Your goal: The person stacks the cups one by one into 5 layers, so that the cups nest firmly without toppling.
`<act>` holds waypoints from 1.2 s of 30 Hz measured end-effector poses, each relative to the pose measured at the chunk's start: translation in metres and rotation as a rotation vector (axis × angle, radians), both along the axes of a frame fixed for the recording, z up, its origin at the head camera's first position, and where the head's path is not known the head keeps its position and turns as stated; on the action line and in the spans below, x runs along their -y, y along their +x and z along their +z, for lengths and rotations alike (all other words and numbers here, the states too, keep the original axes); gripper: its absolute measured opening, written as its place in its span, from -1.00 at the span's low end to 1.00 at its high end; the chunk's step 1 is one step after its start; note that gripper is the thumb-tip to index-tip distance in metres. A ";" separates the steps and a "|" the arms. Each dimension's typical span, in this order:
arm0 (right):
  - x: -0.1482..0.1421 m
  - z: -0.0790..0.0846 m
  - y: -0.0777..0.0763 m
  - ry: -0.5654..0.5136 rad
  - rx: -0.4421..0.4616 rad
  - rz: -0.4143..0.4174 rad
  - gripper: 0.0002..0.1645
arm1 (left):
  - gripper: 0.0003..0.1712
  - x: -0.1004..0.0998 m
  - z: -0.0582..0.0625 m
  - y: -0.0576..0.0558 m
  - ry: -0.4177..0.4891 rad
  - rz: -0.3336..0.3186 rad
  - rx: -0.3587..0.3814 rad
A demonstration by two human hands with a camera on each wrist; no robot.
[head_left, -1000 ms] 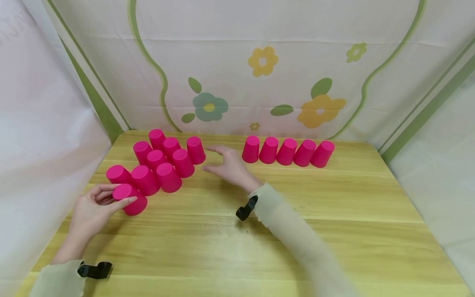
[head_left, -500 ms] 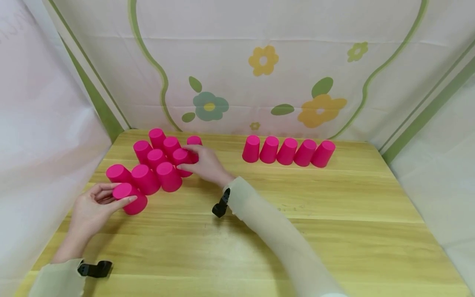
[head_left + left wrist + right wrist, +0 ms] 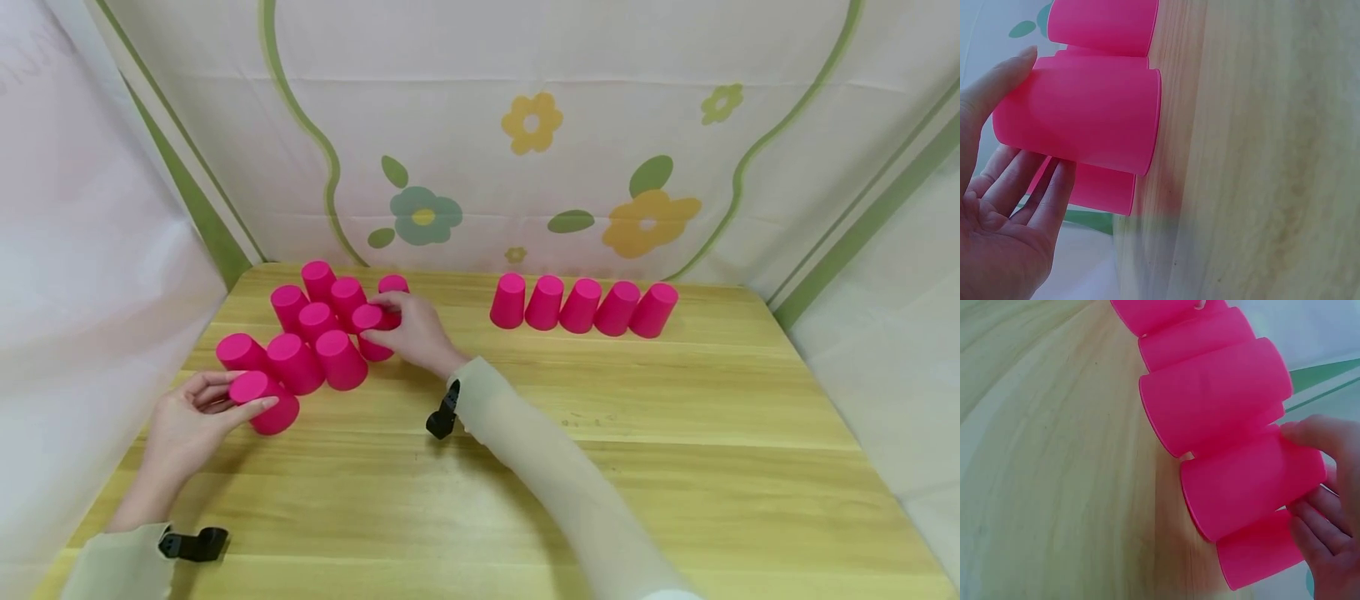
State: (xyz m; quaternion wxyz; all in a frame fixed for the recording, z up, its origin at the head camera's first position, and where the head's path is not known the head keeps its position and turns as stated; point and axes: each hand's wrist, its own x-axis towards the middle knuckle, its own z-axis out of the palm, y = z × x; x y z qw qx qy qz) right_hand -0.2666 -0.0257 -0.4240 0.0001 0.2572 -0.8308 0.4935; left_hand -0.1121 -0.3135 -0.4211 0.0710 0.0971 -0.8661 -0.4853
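Observation:
In the head view, my left hand point(image 3: 183, 427) holds an upside-down pink cup point(image 3: 272, 412) at the near left of a cluster, thumb on its near side and fingers behind. The left wrist view shows this cup point(image 3: 1082, 112) between thumb and fingers, its rim by the table. My right hand point(image 3: 418, 335) grips another pink cup point(image 3: 367, 317) at the cluster's right side. Seen from the right wrist, that cup point(image 3: 1250, 481) has my thumb near its base end and my fingers round the far side. Behind my right hand, one more cup point(image 3: 393, 284) is partly hidden.
Several other upside-down pink cups point(image 3: 294, 365) stand close together between my hands. A row of several matching cups point(image 3: 581, 307) is at the back right of the wooden table point(image 3: 525, 500). Behind the table hangs a flower-printed curtain point(image 3: 465, 150).
My right hand has moved left from beside the cluster and taken hold of a cup, which now stands very slightly nearer. My left hand stays on its cup.

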 end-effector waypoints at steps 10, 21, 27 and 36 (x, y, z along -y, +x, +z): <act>-0.030 0.016 0.006 -0.057 0.018 0.001 -0.40 | -0.44 0.001 0.002 0.000 -0.011 -0.003 0.008; -0.081 0.031 0.016 -0.123 -0.052 -0.079 -0.43 | -0.44 -0.001 0.001 0.000 -0.021 -0.010 -0.014; -0.111 0.033 0.020 -0.133 -0.124 -0.110 -0.43 | -0.45 -0.002 0.000 0.000 -0.014 -0.012 -0.020; -0.155 0.037 0.026 -0.149 -0.210 -0.164 -0.40 | -0.45 -0.001 0.000 0.000 -0.002 -0.011 -0.008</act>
